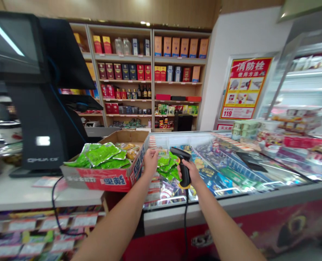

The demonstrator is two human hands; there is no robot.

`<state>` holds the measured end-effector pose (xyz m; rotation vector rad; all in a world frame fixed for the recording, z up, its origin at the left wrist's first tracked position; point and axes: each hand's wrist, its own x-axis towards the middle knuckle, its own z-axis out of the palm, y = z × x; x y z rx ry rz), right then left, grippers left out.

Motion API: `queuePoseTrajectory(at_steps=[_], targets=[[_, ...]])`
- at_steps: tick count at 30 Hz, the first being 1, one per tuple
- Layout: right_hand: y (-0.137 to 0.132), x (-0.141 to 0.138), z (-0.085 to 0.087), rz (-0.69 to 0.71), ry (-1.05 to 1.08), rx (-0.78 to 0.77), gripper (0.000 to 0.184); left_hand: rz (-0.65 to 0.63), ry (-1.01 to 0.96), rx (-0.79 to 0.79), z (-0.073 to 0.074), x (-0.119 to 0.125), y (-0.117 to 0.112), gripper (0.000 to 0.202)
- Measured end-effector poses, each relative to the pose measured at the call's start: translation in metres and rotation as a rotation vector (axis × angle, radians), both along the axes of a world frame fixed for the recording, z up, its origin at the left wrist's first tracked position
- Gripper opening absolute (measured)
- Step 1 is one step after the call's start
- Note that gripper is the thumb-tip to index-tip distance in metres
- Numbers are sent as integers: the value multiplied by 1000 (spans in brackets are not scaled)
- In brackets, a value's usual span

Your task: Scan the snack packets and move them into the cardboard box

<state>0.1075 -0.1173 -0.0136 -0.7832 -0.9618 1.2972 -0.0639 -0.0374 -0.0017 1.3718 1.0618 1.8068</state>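
The right hand (pixel 190 172) wraps its fingers firmly round the black grip of a corded barcode scanner (pixel 184 163), its nose tipped toward green snack pouches (pixel 166 166) just beside the left hand (pixel 150 162), above a glass-topped chest freezer (pixel 239 170) (whether the left fingers pinch a pouch is hidden). More pouches (pixel 101 156) fill a cardboard box (pixel 106 179) on the counter (pixel 19 192); they look light, soft and slippery, best taken by the sealed edge
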Motion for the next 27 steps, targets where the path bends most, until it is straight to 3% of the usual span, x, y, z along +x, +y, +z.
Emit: queuePoseTrajectory(at_steps=[5, 8, 10, 14, 17, 20, 23, 25, 27], targets=[[-5, -15, 19, 63, -40, 15, 40, 119, 349, 92, 55, -26, -36, 11], [-5, -34, 40, 115, -84, 80, 38, 235, 403, 125, 91, -64, -54, 9], [-1, -52, 55, 178, -116, 110, 37, 370, 422, 122, 108, -95, -59, 9], [11, -91, 76, 270, -223, 171, 35, 599, 501, 75, 115, -153, -52, 3], [20, -110, 84, 303, -276, 182, 36, 687, 538, 129, 108, -172, -46, 27], [29, -108, 88, 266, -282, 188, 37, 670, 577, 311, 100, -157, -50, 38], [36, -86, 85, 129, -268, 184, 38, 462, 651, 453, 91, -112, -58, 33], [40, -66, 79, -5, -266, 182, 37, 259, 743, 414, 81, -74, -57, 30], [45, -46, 69, -123, -260, 177, 36, 92, 880, 250, 69, -40, -50, 30]])
